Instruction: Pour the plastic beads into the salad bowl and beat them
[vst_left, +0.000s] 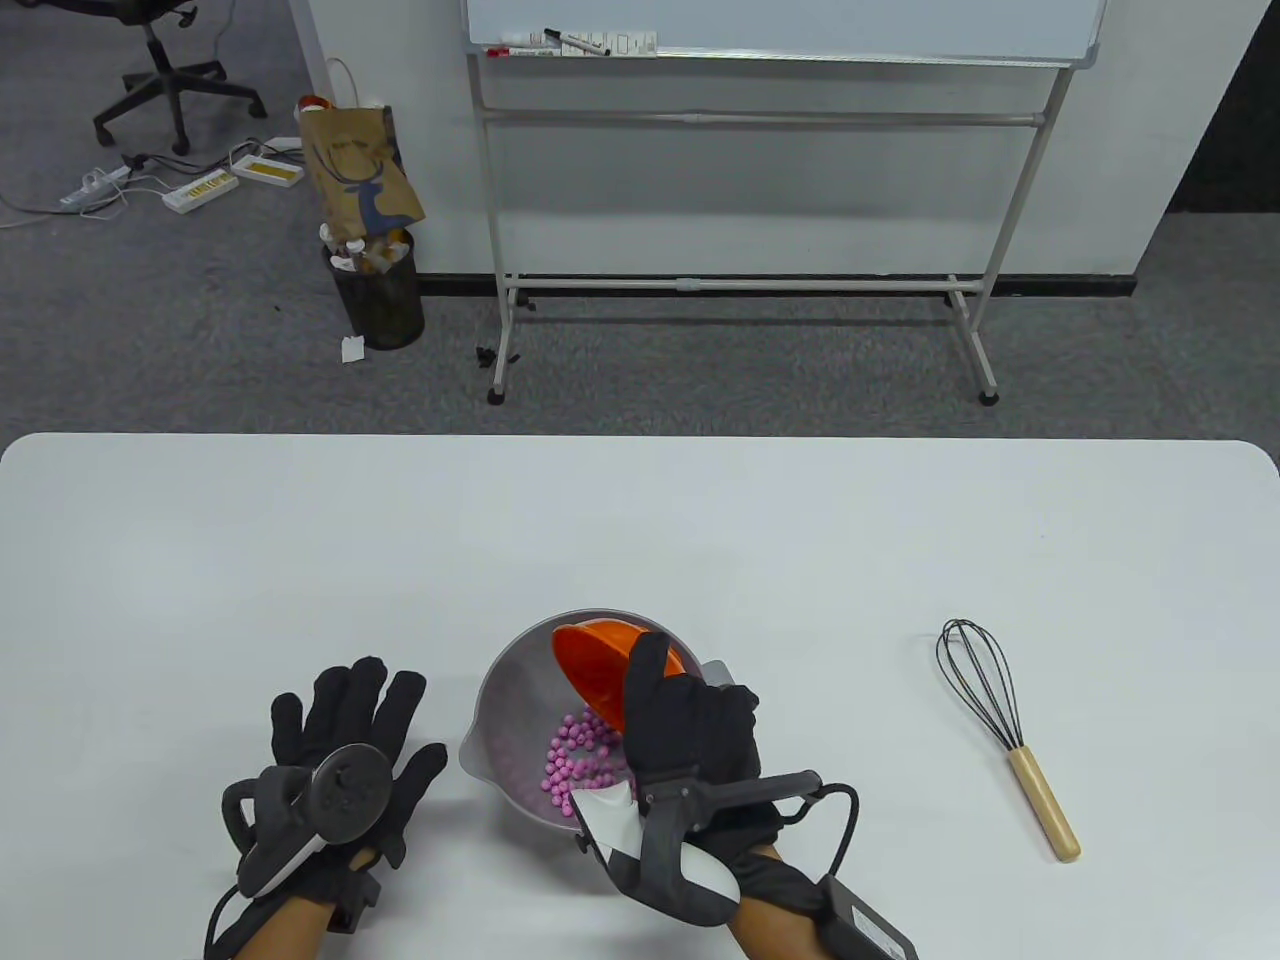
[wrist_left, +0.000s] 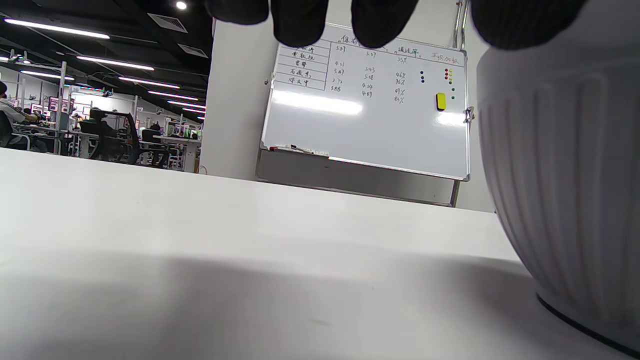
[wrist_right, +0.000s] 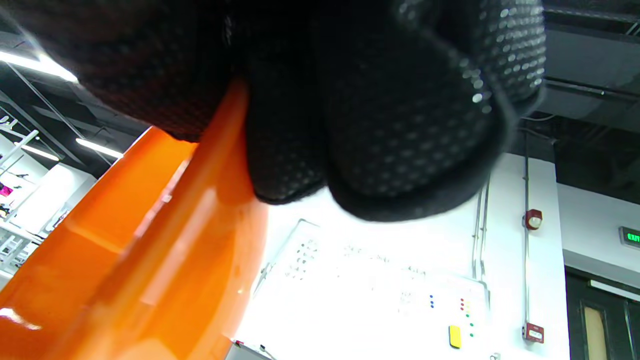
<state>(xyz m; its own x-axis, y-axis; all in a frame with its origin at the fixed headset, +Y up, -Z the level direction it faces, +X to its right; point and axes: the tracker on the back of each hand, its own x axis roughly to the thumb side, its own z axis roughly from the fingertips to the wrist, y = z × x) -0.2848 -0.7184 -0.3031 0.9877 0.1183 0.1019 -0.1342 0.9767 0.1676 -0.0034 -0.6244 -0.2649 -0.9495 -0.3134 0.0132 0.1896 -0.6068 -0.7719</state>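
The right hand (vst_left: 690, 725) holds the orange cup (vst_left: 600, 670) tipped over the gray bowl (vst_left: 500, 700), pink beads (vst_left: 580, 760) are already inside, the left hand (vst_left: 340, 745) rests flat beside it, and the whisk (vst_left: 1000, 730) waits untouched far right.

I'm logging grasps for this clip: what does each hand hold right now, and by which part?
The right hand grips the tilted orange bowl by its rim, fingers curled round it, above the salad bowl. The left hand lies flat on the table, holding nothing.
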